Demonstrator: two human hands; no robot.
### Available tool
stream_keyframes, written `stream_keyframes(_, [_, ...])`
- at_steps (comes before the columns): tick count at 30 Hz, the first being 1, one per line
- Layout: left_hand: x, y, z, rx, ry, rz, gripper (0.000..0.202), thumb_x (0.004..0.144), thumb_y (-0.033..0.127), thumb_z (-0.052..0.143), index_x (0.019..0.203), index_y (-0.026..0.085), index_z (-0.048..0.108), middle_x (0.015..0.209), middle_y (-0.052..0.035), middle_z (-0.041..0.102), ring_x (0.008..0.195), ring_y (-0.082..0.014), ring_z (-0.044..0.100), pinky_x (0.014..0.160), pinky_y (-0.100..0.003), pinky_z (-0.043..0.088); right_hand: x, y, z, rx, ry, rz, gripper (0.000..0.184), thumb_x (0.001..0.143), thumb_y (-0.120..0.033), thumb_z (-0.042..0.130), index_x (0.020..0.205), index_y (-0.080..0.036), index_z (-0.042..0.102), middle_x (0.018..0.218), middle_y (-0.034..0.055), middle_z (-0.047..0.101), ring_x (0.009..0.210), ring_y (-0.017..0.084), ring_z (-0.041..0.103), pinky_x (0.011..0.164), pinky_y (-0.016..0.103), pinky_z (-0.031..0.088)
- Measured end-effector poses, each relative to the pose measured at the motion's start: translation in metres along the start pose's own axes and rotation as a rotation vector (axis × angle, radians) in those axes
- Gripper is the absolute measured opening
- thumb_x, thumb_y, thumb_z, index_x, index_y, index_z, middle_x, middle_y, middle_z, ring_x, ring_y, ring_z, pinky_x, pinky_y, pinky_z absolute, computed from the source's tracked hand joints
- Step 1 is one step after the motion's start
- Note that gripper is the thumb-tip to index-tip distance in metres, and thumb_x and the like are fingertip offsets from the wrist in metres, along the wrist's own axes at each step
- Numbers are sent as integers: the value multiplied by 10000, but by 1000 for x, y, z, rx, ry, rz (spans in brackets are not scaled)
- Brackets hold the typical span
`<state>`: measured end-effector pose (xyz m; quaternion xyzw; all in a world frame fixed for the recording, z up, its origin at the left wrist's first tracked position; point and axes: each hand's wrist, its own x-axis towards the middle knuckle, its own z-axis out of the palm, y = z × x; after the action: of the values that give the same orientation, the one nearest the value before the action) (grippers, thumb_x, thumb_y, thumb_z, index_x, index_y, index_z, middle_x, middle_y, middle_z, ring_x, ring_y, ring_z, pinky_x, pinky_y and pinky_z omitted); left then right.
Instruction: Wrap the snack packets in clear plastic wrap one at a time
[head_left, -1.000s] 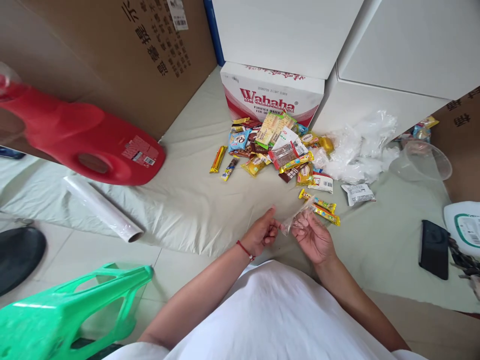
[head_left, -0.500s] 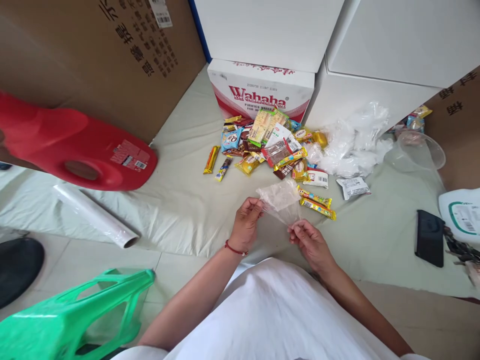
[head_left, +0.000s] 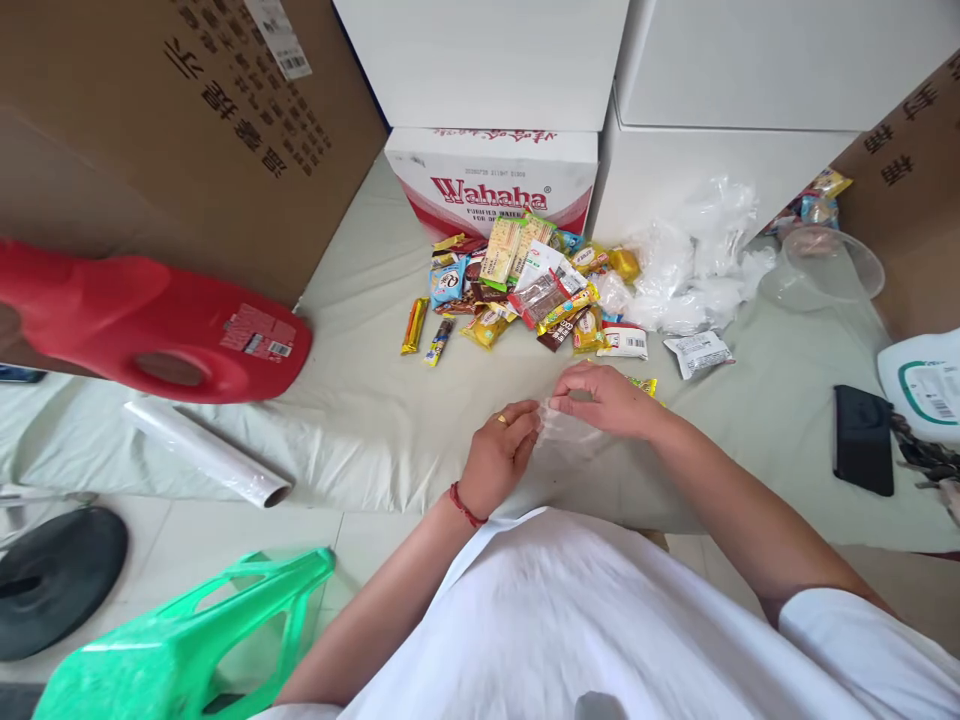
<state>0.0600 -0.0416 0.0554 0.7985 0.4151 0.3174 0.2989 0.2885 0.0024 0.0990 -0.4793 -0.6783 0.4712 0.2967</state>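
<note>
A small clear plastic bag point(head_left: 571, 428) is pinched between my two hands over the pale cloth. My left hand point(head_left: 504, 445), with a ring and a red bracelet, grips its left edge. My right hand point(head_left: 607, 398) holds the bag at the upper edge, fingers curled down onto it. Just beyond the hands lies a heap of wrapped snacks point(head_left: 517, 290), with a white-and-red packet point(head_left: 625, 341) at its near right. My right hand partly hides yellow snack sticks point(head_left: 643, 385).
Behind the snacks stands a Wahaha carton point(head_left: 495, 190). Crumpled clear bags point(head_left: 690, 270) and a clear plastic tub point(head_left: 832, 265) are at right, near a black phone point(head_left: 862, 440). A red jug point(head_left: 161, 330), a plastic roll point(head_left: 206, 452) and a green stool point(head_left: 187, 640) are left.
My right hand has moved up and over to the bag's upper edge, near my left hand. The bag is now bunched lower between them, and the view has shifted slightly.
</note>
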Motion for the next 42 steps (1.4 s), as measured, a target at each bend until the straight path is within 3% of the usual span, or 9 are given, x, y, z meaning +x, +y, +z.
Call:
stream_keyframes(5, [-13,-10,-8,73,164,149,149,978,160,589,1037,238,701,1323,-114,636,1171,-217,642,945,-376,570,11,27,6,173,14,244,447,841,-623,690,725,-204,586,617,-49,464,582,112,395,547,261,292])
stream_keyframes(11, [-17,-12,-14,-21,267,40,254,936,114,545,1130,242,648,1265,-105,596,1178,-222,627,976,-419,567,13,39,21,391,69,438,463,777,-623,731,715,-236,486,601,-47,486,563,136,494,522,268,402])
stream_keyframes(16, [-10,-4,-10,39,214,212,576,902,225,572,1463,246,442,1521,-184,480,1444,-342,467,1161,-608,400,12,38,32,384,73,451,466,775,-615,728,686,-236,471,552,-59,462,499,110,418,484,262,347])
stream_keyframes(20, [2,1,-3,146,108,273,673,934,391,632,1550,275,389,1409,-146,620,1409,-342,506,1229,-603,269,11,39,33,346,57,446,450,780,-604,727,699,-230,491,555,-67,460,494,100,390,474,259,289])
stream_keyframes(23, [11,1,3,207,-27,209,481,950,391,629,1410,258,583,1122,-101,727,1211,-298,608,1157,-532,339,10,42,34,336,95,436,450,778,-602,728,692,-224,500,554,-75,438,503,95,369,478,255,271])
stream_keyframes(27, [15,-2,8,68,-159,119,207,1000,348,560,929,242,724,750,-37,664,851,-214,624,891,-397,443,7,44,30,443,152,456,459,753,-601,781,687,-210,549,599,-57,502,552,99,429,510,243,338])
stream_keyframes(33, [8,-12,8,-114,120,-146,239,988,412,574,853,239,668,676,1,611,672,-169,557,774,-346,445,-25,46,16,881,257,580,524,825,-710,716,944,-200,720,880,58,721,767,172,678,690,306,579])
stream_keyframes(37, [3,-16,7,-15,188,-30,240,1004,369,560,825,244,660,646,10,604,679,-169,569,805,-364,437,-50,48,18,1046,171,698,595,868,-764,629,943,-180,718,847,86,735,766,207,721,677,366,624])
stream_keyframes(42, [-1,-17,7,33,206,93,206,998,332,588,827,252,672,646,8,613,752,-181,603,812,-375,421,-58,44,30,1005,160,634,428,706,-511,918,766,-187,646,707,9,674,577,111,599,484,205,500])
